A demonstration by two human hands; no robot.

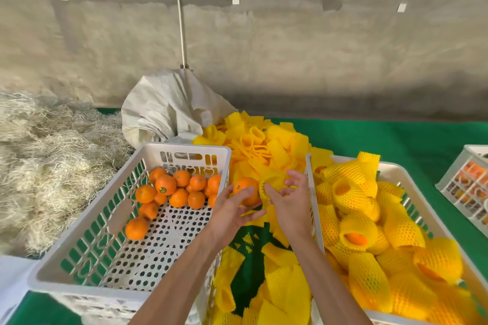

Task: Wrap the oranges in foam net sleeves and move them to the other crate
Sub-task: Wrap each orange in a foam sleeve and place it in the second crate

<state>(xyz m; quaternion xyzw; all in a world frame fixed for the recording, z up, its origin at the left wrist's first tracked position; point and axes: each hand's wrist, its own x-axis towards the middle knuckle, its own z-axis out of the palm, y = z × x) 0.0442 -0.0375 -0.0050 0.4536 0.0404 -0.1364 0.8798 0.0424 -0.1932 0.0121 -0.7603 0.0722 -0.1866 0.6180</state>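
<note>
My left hand point(231, 212) grips a bare orange point(247, 188) between the two crates. Right beside it, my right hand point(289, 199) holds a yellow foam net sleeve point(272, 182) with its mouth stretched open toward the orange. The white left crate point(87, 243) holds several unwrapped oranges point(179, 187) at its far end. In the white right crate point(390, 166) lie several oranges wrapped in yellow sleeves point(369, 235).
A heap of loose yellow sleeves point(264, 145) lies behind and between the crates on the green table cover point(396, 137). A white sack point(169, 108) and a straw pile point(47, 161) sit at the back left. Another crate point(467, 182) stands at the right edge.
</note>
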